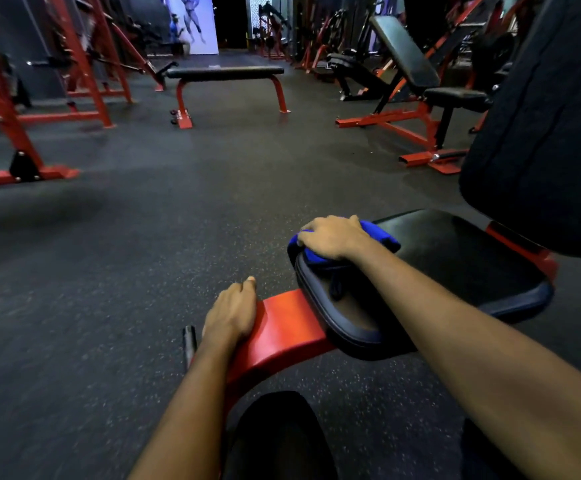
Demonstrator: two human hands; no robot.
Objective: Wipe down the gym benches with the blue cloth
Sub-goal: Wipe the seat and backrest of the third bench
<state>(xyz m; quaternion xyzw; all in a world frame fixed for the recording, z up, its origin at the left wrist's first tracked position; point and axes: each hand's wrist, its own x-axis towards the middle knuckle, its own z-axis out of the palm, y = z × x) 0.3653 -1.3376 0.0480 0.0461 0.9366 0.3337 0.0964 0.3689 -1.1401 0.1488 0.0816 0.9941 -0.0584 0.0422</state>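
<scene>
The blue cloth [382, 235] lay bunched on the far front corner of the black seat pad [455, 258], the worktop under it, spilling a little over the pad's rounded edge. The right hand [332, 237] sat on top of the cloth, palm down, its fingers [308, 233] curled over the cloth and clamped on it at the pad's rim. Behind the seat, to the right, the black back pad [541, 133] rose at a tilt. In front of the seat, the left hand [230, 315] rested on the curved red frame [289, 327], its fingers straight and together, holding nothing. All of this stood on dark speckled rubber floor [178, 202]. Well apart, across the floor, stood 1 flat bench [225, 72] on red legs and, to its right, 1 incline bench [406, 53].
</scene>
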